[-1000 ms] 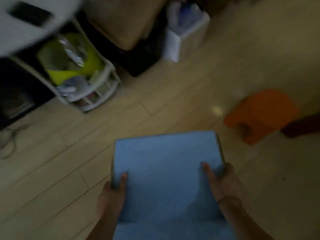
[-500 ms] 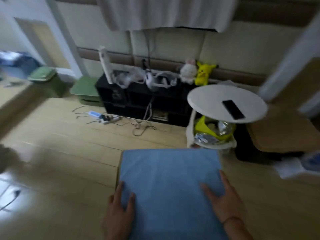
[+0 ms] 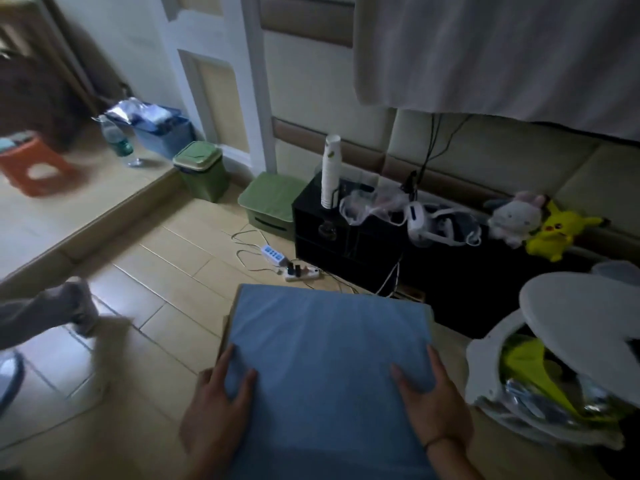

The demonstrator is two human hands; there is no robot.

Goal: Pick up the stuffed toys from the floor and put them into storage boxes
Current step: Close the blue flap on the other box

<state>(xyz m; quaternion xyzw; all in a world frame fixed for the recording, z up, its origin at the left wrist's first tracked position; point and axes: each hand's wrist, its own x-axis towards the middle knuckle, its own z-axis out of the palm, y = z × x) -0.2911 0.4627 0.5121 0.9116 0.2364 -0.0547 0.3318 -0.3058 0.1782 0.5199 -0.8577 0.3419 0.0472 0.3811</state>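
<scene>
I carry a storage box with a blue fabric lid (image 3: 325,358) in front of me, above the wooden floor. My left hand (image 3: 214,410) grips its left side with fingers over the lid. My right hand (image 3: 433,407) grips the right side the same way. Its contents are hidden under the lid. A white and pink stuffed toy (image 3: 516,216) and a yellow stuffed toy (image 3: 557,230) sit on the black low cabinet (image 3: 346,240) by the wall. A green storage box with its lid on (image 3: 272,202) stands on the floor left of the cabinet.
A white round side table (image 3: 581,306) with a shelf of items is close at right. Power strips (image 3: 298,268) and cables lie ahead on the floor. A green bin (image 3: 201,168), blue crate (image 3: 162,129), bottle and orange stool (image 3: 31,168) stand on a raised step at left. Another person's leg (image 3: 52,310) is at left.
My view has swung left and up from the floor to the wall side of the room. The blue-lidded box stays in both hands; the side table now lies further right.
</scene>
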